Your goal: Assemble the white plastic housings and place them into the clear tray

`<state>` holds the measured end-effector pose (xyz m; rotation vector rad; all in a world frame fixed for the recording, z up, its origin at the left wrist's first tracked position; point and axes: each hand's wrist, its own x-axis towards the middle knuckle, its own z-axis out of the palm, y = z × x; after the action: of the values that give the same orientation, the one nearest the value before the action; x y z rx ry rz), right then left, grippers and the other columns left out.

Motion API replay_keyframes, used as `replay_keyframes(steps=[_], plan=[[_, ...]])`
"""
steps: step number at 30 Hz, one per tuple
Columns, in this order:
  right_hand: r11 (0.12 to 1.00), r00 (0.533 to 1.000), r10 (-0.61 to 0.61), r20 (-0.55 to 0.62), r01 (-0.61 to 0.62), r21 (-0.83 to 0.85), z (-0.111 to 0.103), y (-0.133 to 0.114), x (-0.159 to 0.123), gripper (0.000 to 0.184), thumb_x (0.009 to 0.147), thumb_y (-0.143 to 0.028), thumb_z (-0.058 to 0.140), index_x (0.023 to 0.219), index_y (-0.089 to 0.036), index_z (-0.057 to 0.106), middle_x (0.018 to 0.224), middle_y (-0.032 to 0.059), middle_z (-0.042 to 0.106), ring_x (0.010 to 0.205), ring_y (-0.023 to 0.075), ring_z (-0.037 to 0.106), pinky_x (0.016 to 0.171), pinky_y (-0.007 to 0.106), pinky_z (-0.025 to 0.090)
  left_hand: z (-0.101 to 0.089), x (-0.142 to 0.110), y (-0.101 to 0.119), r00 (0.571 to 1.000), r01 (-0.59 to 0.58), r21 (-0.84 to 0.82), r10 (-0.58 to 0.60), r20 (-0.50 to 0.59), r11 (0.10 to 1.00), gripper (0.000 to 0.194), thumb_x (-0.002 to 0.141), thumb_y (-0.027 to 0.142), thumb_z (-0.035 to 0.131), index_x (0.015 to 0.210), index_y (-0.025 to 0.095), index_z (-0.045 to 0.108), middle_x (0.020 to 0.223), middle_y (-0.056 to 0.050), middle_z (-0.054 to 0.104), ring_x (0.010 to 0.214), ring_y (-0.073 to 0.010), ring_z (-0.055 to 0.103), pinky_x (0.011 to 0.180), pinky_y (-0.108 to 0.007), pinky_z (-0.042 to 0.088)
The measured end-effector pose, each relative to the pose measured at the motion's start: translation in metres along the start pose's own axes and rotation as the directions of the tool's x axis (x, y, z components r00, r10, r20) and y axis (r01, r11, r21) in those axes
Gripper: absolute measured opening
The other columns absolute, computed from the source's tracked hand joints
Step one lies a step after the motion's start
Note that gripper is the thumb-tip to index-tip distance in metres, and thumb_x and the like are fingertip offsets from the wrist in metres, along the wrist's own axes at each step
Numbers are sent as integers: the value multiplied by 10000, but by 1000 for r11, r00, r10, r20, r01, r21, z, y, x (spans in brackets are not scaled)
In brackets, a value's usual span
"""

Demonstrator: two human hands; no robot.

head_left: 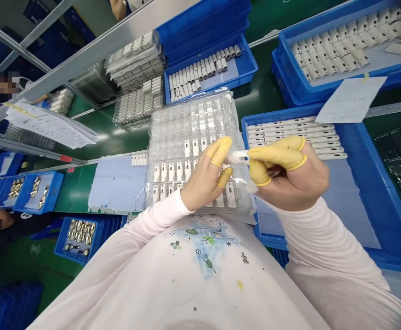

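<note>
Yellow finger cots cover several fingertips of both my hands. A small white casing piece with a dark oval slot (238,157) is between them, a little blurred. My right hand (286,172) pinches its right end between thumb and fingers. At its left end, the fingers of my left hand (209,172) are closed on it. Below the hands lies a clear blister tray (173,121), with rows of similar white pieces in its nearer part and bare pockets farther back. My left forearm and hand hide part of those rows.
On the right, a blue bin (369,183) holds rows of white pieces, with a paper sheet (352,98) on its edge. More blue bins (214,85) of white parts stand behind. Stacked trays (138,98) and a blue-grey sheet (116,183) lie left. Co-workers are partly visible beyond the metal frame (83,52).
</note>
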<state>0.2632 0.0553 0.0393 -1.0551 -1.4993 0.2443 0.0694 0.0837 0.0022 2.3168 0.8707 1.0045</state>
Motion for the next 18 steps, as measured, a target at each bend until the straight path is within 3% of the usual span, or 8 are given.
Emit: replay_keyframes(steps=[4, 6, 9, 12, 15, 17, 18], plan=[[957, 970, -225, -88, 237, 166, 19, -19, 0, 426, 835, -39, 758, 1103, -363, 827, 803, -19, 672, 594, 123, 572, 497, 281, 493, -13, -9, 17, 989, 77, -157, -56, 134, 985, 603, 1118, 530, 384, 1630, 217, 330, 1545, -201, 574, 1465, -322, 579, 1252, -574, 456], [935, 973, -185, -138, 217, 279, 28, -21, 5, 340, 846, -66, 791, 1098, -293, 818, 794, -15, 652, 599, 103, 569, 483, 245, 468, -23, -15, 27, 950, 218, -311, -128, 285, 925, 636, 1093, 592, 439, 1598, 213, 365, 1530, -198, 597, 1404, -320, 624, 1197, -548, 514], [850, 985, 16, -173, 78, 520, 39, -25, 12, 189, 882, -257, 874, 1063, -262, 822, 781, -10, 619, 590, 93, 565, 474, 239, 489, -36, -23, 39, 867, 455, -587, -183, 463, 670, 609, 1041, 603, 585, 1508, 238, 446, 1448, -159, 668, 1299, -283, 693, 1098, -473, 586], [715, 969, 162, -184, 13, 699, 50, -34, 16, 231, 850, -371, 923, 1037, -273, 831, 771, -6, 582, 559, 95, 543, 376, 220, 451, -44, -28, 44, 841, 540, -744, -213, 498, 394, 534, 974, 545, 736, 1375, 248, 543, 1360, -121, 720, 1286, -263, 709, 1076, -430, 586], [715, 957, 172, -231, 40, 698, 59, -45, 16, 217, 854, -397, 918, 1039, -316, 838, 806, 0, 580, 528, 82, 505, 298, 187, 339, -51, -32, 45, 836, 542, -801, -259, 483, 255, 479, 916, 468, 832, 1269, 238, 605, 1264, -91, 755, 1229, -234, 737, 1087, -410, 572], [752, 960, 133, -246, 64, 656, 64, -49, 15, 215, 881, -431, 892, 1080, -365, 843, 826, -5, 599, 529, 78, 514, 319, 190, 367, -55, -34, 46, 819, 562, -806, -267, 508, 188, 484, 893, 450, 859, 1250, 226, 621, 1209, -88, 766, 1128, -217, 771, 1062, -406, 589], [765, 963, 108, -246, 77, 640, 65, -51, 14, 234, 890, -452, 880, 1113, -391, 841, 840, -7, 616, 551, 85, 543, 359, 209, 434, -57, -36, 47, 807, 578, -802, -253, 533, 154, 498, 888, 455, 863, 1256, 220, 622, 1194, -94, 770, 1091, -218, 784, 1050, -415, 600]])
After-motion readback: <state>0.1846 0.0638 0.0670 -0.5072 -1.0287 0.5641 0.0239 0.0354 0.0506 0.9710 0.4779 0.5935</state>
